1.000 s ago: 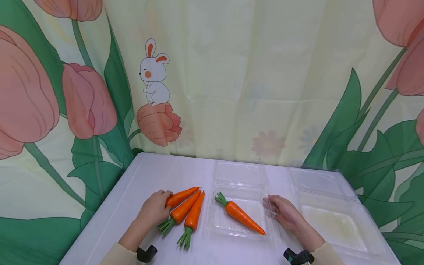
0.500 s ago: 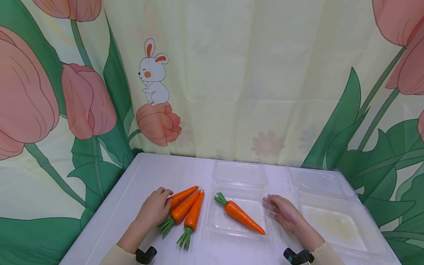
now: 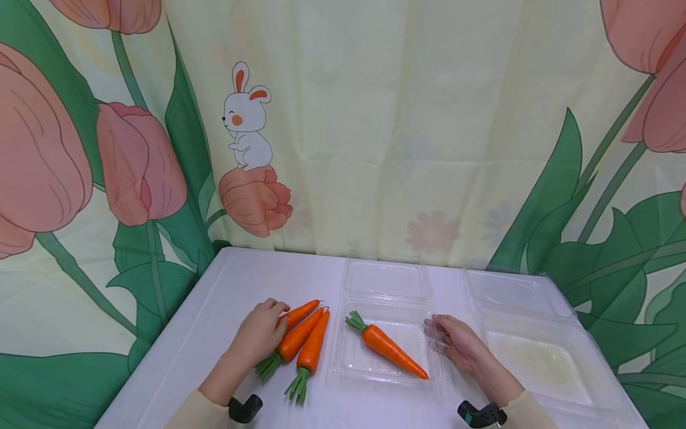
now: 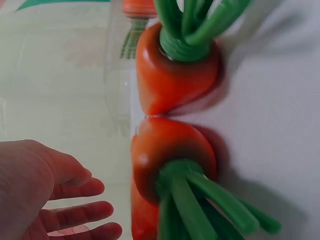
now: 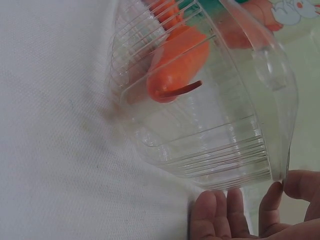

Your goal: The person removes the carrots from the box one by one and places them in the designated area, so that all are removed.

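In the head view my left hand (image 3: 261,330) lies over the leftmost carrot (image 3: 301,313), covering its thick end. Its fingers are loosely bent and spread in the left wrist view, with nothing gripped between them. Beside that carrot lie a middle carrot (image 3: 296,341) and a right one (image 3: 315,344), green tops toward me. My right hand (image 3: 461,342) pinches the right rim of an open clear plastic container (image 3: 356,362) between thumb and forefinger; the other fingers sit against its outer wall. Diagonally inside it rests another carrot (image 3: 391,350), also visible through the wall in the right wrist view.
A second clear plastic container (image 3: 541,363) stands open at the right side of the white table (image 3: 289,274), its lid folded back. The first container's lid (image 3: 386,279) also lies back, toward the printed curtain (image 3: 364,149) behind the table.
My left hand has shifted slightly right, farther over the leftmost carrot. The right hand keeps its hold on the container's rim, and the carrots lie as before.
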`<state>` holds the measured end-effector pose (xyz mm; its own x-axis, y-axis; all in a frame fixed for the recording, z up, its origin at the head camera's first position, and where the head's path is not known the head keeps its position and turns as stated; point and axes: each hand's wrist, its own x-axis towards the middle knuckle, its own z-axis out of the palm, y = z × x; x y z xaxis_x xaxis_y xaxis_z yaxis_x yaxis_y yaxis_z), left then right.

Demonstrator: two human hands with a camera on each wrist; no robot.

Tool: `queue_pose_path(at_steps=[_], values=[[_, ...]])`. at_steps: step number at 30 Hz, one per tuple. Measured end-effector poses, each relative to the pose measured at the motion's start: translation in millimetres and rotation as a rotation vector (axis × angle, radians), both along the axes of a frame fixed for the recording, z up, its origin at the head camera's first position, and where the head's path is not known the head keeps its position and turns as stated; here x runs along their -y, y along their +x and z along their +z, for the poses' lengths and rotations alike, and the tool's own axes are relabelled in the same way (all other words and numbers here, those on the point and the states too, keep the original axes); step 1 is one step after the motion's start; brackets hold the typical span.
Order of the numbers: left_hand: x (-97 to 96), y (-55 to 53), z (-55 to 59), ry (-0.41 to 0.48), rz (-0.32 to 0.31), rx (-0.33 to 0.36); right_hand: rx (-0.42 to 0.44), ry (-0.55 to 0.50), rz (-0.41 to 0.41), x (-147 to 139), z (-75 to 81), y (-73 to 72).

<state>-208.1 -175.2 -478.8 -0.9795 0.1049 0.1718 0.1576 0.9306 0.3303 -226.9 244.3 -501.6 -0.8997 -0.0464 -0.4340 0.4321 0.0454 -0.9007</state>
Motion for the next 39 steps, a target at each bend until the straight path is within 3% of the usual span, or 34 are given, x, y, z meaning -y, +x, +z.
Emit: queue_pose_path(at_steps=[6,13,16,22,30,39], values=[[-11.8,-0.5,6.4,0.001,-0.026,-0.002,0.009,-0.004,-0.003,0.7,-1.6,-1.3],[-31.4,-2.4,14.6,-0.015,-0.072,0.04,0.011,0.005,-0.007,0.4,-1.3,-1.4],[-42.3,-3.4,17.8,-0.023,-0.12,0.027,0.011,0.006,-0.008,-0.3,-0.7,-0.7],[-67.5,-7.1,21.9,-0.029,-0.262,-0.065,0.015,-0.009,-0.016,-1.0,-0.2,-0.6],[-104.3,-10.7,25.6,-0.137,-0.36,-0.048,0.015,-0.011,-0.011,-0.1,-1.5,-2.2],[-139.3,-9.1,12.1,-0.235,-0.446,-0.03,0.004,-0.027,-0.012,-1.6,-1.6,0.1]])
